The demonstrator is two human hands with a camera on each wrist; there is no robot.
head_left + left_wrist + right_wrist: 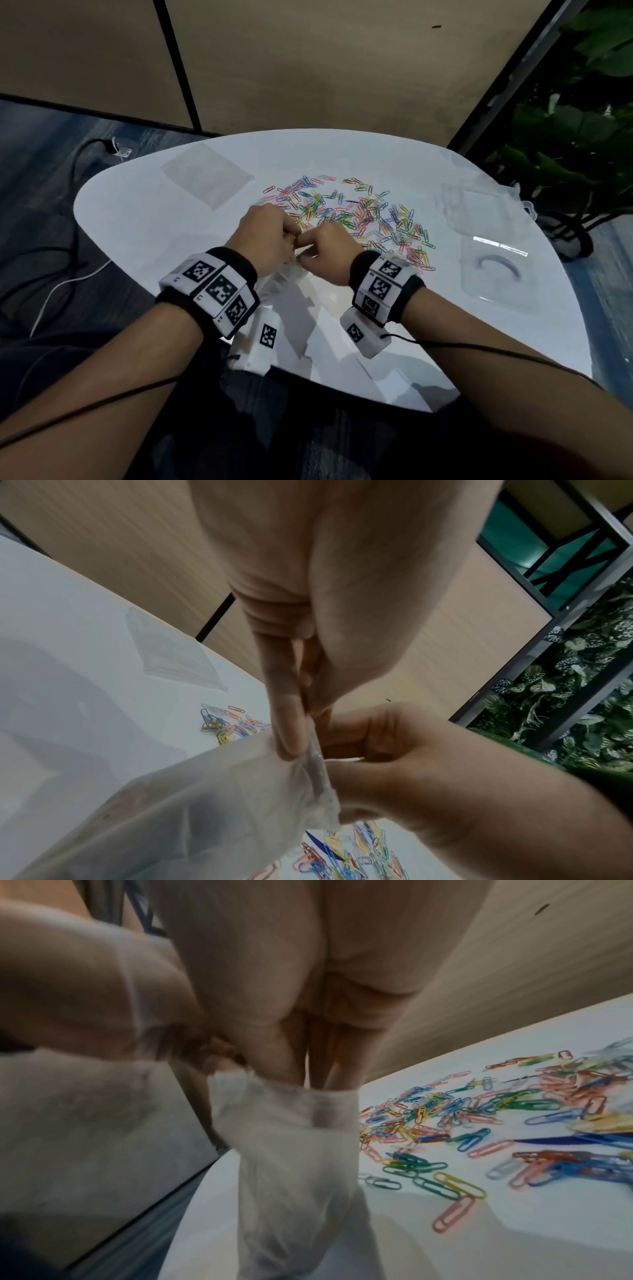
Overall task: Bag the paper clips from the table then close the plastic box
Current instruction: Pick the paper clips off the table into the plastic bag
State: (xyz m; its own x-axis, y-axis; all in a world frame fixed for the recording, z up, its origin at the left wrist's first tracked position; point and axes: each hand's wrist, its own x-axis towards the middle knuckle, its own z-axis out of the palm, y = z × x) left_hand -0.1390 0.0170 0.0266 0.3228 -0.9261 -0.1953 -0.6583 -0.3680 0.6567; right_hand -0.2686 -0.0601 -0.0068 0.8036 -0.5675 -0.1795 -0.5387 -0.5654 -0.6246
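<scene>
Many coloured paper clips (359, 216) lie scattered over the middle of the white table (137, 212). Just in front of them my left hand (274, 236) and right hand (325, 250) meet, and both pinch the top edge of a small clear plastic bag (291, 274) that hangs below them. In the left wrist view the bag (205, 804) hangs from the pinching fingers (291, 729). The right wrist view shows the bag (291, 1150) bunched under the fingers (274, 1053), clips (479, 1123) to the right. The clear plastic box (479, 212) stands open at the right, its lid (496, 277) flat nearer me.
A stack of spare clear bags (209, 174) lies at the table's far left. Wood panel walls rise behind the table, and green plants (582, 137) stand at the right. Cables (68, 274) run over the floor at the left.
</scene>
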